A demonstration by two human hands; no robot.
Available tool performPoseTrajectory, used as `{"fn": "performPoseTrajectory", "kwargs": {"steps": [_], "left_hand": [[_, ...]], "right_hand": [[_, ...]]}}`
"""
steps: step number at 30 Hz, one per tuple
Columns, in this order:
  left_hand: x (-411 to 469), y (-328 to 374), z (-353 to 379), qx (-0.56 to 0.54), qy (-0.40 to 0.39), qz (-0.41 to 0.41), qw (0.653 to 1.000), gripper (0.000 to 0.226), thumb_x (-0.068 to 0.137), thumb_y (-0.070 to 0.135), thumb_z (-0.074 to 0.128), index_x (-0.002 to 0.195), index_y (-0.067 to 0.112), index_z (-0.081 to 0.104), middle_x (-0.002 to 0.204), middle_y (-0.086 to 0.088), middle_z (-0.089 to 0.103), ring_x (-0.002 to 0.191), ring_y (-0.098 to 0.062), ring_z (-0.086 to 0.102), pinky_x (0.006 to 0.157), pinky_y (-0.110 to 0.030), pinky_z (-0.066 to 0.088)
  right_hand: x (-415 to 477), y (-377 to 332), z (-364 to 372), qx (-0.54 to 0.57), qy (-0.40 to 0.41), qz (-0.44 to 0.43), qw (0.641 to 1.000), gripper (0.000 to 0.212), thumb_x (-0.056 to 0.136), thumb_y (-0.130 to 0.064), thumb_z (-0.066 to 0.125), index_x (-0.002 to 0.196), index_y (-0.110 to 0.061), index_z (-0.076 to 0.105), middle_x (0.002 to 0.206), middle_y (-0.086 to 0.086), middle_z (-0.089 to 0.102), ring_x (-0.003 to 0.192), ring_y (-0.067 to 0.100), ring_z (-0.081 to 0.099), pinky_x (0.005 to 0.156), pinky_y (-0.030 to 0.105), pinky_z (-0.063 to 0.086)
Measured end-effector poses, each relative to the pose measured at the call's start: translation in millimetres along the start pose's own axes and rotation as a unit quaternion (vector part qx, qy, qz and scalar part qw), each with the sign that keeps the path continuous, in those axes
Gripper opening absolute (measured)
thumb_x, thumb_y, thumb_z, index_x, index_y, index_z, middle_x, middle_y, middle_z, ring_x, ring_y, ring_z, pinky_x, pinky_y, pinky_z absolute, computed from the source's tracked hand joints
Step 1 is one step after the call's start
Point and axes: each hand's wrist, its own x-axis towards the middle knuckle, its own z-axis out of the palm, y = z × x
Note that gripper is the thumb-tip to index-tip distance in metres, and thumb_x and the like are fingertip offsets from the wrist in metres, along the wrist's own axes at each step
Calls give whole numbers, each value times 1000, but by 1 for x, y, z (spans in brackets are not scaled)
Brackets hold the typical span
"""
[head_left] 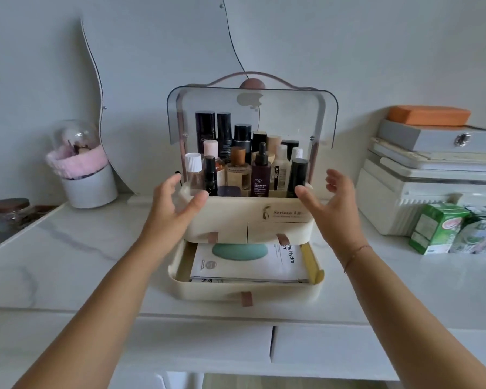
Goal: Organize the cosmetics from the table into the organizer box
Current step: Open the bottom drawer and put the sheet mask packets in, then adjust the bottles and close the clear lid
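Grip is released on both sides: the left hand [174,209] and the right hand [334,211] are raised with fingers spread and loosely bent, holding nothing, one at each front corner of the cream organizer box [227,220]. The left thumb lies in front of the box's upper left corner, the right thumb in front of its upper right corner; whether either touches the box cannot be told. A thin bracelet [354,254] circles the right wrist. The box stands at the middle of the white marble table [82,262], its smoky clear lid [250,108] swung up. Its top compartment is packed with upright bottles, among them a clear bottle with a white ribbed cap [193,172] at the front left and a dark dropper bottle [261,175] near the middle. Below, two small drawers sit closed side by side, and the bottom drawer [244,290] is pulled out toward the table's front edge, holding flat sheet-mask packets [244,265] with a teal oval pad [239,251] on top. At the table's back left stands a brush holder [89,186] with pink trim and a clear dome; green cartons [435,228] and stacked white cases [432,186] sit at the right.
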Motion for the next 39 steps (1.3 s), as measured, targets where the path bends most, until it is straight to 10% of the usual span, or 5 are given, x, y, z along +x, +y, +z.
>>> {"fn": "performPoseTrajectory", "kwargs": {"steps": [8,14,20,25,39], "left_hand": [[-73,-89,-13,-55,-231,-122,964,131,44,58,87,145,45,4,134,31,46,122,5,48,97,-23,42],[-52,-97,0,-11,-153,-103,983,125,47,61,80,146,43,6,116,54,38,116,17,43,85,-4,34],[-33,-102,17,-39,-129,-86,987,104,70,29,80,147,38,10,133,34,42,123,-1,47,102,-31,38],[-32,-112,25,6,-51,-57,997,63,79,12,71,129,41,46,112,26,65,104,4,60,89,-26,47],[-10,-54,-2,-70,99,28,992,63,71,48,68,129,32,48,132,16,53,120,6,47,98,-19,34]], "right_hand": [[-88,78,-18,76,-322,77,941,123,54,-48,86,130,-61,-9,145,-30,14,120,-28,28,87,-4,32],[-62,72,-2,54,-251,36,966,106,64,-19,86,126,-65,13,119,-38,43,106,-29,42,76,-5,37],[-59,76,17,-101,-50,44,993,108,65,-37,83,149,-21,16,140,1,33,125,15,41,97,25,37],[-48,84,24,-65,-97,79,990,49,72,-39,77,114,-36,52,106,-18,63,95,-1,58,71,15,43],[-9,1,-8,-34,35,-43,998,48,84,-33,64,128,-20,50,116,-14,54,106,3,50,91,21,40]]}}
